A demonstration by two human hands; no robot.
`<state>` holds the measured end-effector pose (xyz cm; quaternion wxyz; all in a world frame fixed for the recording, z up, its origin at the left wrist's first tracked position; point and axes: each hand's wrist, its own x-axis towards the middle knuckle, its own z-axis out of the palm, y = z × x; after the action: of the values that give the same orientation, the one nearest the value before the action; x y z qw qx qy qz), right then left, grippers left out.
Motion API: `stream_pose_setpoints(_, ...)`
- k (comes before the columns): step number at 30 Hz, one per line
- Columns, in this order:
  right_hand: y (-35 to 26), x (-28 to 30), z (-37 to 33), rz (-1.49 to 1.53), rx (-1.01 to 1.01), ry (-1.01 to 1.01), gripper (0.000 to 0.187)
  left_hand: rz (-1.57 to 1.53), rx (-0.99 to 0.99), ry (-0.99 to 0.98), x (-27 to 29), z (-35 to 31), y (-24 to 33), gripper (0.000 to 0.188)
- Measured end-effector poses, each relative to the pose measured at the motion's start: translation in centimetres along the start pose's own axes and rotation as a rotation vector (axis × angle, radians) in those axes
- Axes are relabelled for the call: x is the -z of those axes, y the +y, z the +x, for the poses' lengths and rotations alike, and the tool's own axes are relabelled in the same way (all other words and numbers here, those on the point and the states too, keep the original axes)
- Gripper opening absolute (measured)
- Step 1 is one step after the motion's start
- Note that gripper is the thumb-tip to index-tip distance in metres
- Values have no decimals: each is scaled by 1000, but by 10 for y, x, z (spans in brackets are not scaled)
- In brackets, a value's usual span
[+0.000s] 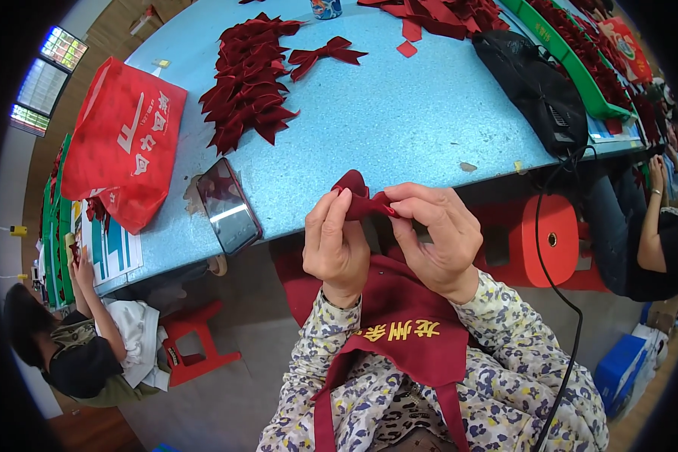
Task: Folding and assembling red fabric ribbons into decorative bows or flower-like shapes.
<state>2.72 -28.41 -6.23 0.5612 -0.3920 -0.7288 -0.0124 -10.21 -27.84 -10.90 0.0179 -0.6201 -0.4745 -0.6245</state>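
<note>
A dark red ribbon [351, 182], looped into a partly formed bow, is held over my lap just off the table's near edge. My left hand [334, 245] pinches its left loop between thumb and fingertips. With thumb and forefinger, my right hand [438, 239] grips the right end. Part of the ribbon is hidden behind my fingers. A dark red apron [410, 350] with yellow lettering lies below my hands. On the table ahead, a pile of finished dark red bows [250, 83] sits beside a single bow [327, 56].
The blue table [369, 120] carries a phone [230, 211], a red bag [128, 143], a black pouch [531, 90] with a cable [565, 301], a can [326, 7] and loose ribbon pieces [437, 15]. A green tray [565, 56] stands right. Another person [90, 339] sits left.
</note>
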Motion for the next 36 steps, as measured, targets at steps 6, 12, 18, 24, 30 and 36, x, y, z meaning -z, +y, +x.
stream_pose_setpoints(6,-1,-8,-12,100,24,-48,26,-88,11,36,-6,-5,-16,42)
stream_pose_setpoints(12,-1,-26,-25,215,-149,-90,26,-121,21,72,-5,-15,-32,44)
stream_pose_setpoints(18,-1,-32,-33,157,-160,-43,25,-115,5,74,-4,-19,-40,43)
stream_pose_setpoints(24,-1,-34,-39,55,-51,-49,25,-117,38,74,-7,-25,-42,44)
stream_pose_setpoints(30,8,-39,-41,206,-306,-105,24,-117,47,64,-12,-28,-48,43)
stream_pose_setpoints(36,9,-39,-55,356,-406,-83,22,-128,53,62,-15,-43,-52,41)
